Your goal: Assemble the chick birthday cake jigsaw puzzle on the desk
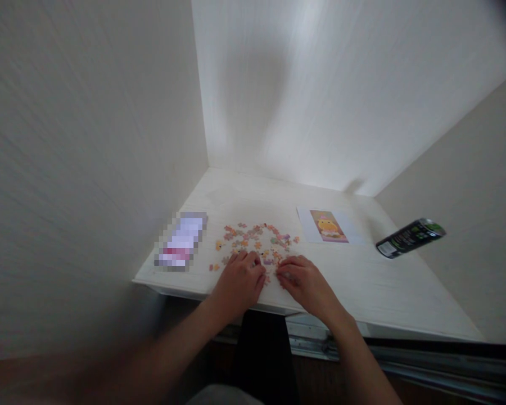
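Left hand (241, 279) and right hand (304, 282) flat on the white tabletop (388, 287), fingertips on scattered puzzle pieces (257, 239) near the front edge, each grip's state hard to tell, reference picture (329, 226) and dark can (410, 237) further right.

A: What do the hands rest on?
B: Small puzzle pieces (257, 239), pink, orange and pale, lying flat and loosely scattered on the white desk.
A: Where exactly?
B: Near the front edge, some beneath the fingertips.
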`<control>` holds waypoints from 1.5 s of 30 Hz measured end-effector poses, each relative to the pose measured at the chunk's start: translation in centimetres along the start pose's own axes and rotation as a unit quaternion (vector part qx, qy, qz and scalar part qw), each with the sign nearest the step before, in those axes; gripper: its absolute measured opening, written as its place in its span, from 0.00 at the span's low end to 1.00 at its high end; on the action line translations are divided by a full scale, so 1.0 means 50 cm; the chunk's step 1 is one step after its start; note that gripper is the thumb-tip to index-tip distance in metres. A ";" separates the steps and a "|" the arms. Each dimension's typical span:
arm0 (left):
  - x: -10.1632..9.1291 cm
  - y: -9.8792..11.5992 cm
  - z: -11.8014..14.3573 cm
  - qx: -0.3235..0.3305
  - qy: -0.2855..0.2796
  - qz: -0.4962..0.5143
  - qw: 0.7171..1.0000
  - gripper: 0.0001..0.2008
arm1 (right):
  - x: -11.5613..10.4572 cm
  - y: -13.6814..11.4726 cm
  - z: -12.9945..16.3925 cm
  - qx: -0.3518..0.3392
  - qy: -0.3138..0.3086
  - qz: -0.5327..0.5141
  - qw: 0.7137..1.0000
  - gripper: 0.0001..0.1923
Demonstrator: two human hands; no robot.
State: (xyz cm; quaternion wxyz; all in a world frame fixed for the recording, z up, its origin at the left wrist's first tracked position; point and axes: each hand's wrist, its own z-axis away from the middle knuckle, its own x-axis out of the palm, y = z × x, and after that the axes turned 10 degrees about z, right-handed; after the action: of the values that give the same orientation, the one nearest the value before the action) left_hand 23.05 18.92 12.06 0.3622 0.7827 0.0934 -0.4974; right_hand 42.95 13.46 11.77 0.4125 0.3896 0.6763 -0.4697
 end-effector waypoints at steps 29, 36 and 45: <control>0.004 -0.049 -0.031 0.014 0.001 0.052 0.999 0.07 | 0.053 0.077 -0.104 0.067 0.092 -0.062 0.992 0.09; -0.035 -0.069 -0.007 0.011 -0.031 0.058 0.998 0.09 | 0.045 0.074 -0.096 0.057 0.115 -0.079 0.989 0.09; -0.037 -0.084 -0.009 0.015 -0.018 0.018 1.000 0.10 | 0.032 -0.043 -0.009 0.015 0.079 0.014 0.997 0.07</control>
State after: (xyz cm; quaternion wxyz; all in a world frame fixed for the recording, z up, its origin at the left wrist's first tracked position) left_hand 20.33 22.64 11.74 0.3608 0.7805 0.0652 -0.5063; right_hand 40.30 13.57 11.06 0.3580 0.4414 0.6942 -0.4417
